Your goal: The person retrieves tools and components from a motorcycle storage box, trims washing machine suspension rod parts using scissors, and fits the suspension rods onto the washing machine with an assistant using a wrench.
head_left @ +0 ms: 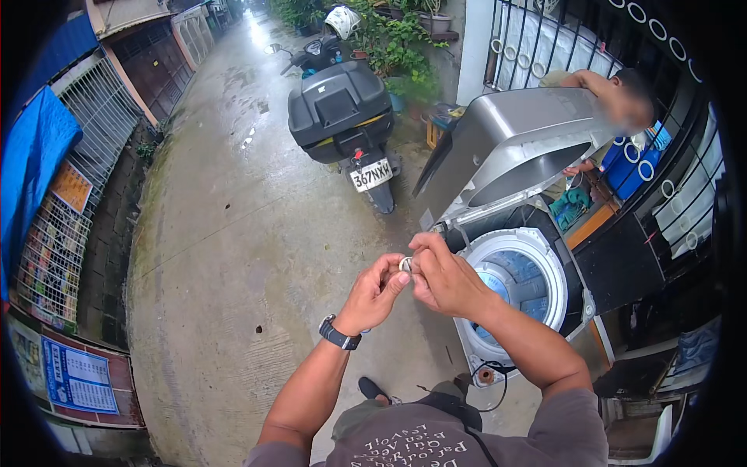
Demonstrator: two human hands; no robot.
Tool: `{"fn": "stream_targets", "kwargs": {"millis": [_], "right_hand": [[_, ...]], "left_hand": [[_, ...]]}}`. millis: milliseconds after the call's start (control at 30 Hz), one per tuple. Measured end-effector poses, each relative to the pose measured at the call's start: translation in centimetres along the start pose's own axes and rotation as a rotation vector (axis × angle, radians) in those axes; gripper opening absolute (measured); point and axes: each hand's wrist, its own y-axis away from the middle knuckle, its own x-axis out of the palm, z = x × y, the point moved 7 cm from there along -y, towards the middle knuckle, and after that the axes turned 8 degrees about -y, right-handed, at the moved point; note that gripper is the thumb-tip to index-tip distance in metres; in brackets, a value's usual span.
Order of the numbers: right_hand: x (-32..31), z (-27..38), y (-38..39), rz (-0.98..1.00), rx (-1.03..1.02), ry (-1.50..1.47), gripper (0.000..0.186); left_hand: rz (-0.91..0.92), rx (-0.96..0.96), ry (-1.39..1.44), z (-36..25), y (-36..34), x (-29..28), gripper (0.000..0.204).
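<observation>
Currently, one small pale round part, just below frame centre, is pinched between fingertips of left hand and right hand. Right of centre: washing machine, top already raised, tub exposed, closing-up apparently remaining.

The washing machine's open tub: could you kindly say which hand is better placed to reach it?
Probably the right hand: it is nearer the tub, whereas the left hand is farther away. Both hold a small pale piece.
</observation>
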Motion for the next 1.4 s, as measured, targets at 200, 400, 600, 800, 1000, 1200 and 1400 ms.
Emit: {"fn": "stream_targets", "kwargs": {"millis": [200,400,600,800,1000,1200,1400], "right_hand": [[3.5,0.4,-9.6,-0.221,0.012,-0.404,0.027],[10.3,-11.5,-15.4,-0.414,0.527,-0.977,0.021],[17.7,-31.9,-28.5,-0.704,0.776,-1.135,0.029],[18.5,-38.1,-38.9,-0.749,0.897,-0.923,0.021],[7.8,-35.1,-48.8,-0.366,0.637,-0.564,0.025],[6.7,-36.7,-50.9,-0.341,0.430,-0.286,0.032],[15.0,-35.3,-49.2,-0.051,0.519,0.305,0.062]], "left_hand": [[0.080,0.080,-0.046,0.7,-4.2,-11.6,0.030],[0.179,0.035,-0.097,4.3,-9.8,-17.5,0.033],[0.037,-0.053,-0.062,12.3,-20.0,-25.6,0.027],[-0.019,-0.036,-0.056,16.2,-30.4,-32.2,0.026],[-0.057,-0.012,-0.071,15.7,-40.4,-41.1,0.033],[-0.071,0.097,-0.101,12.9,-47.2,-48.6,0.038],[-0.024,0.253,-0.123,11.3,-52.6,-52.8,0.033]]}}
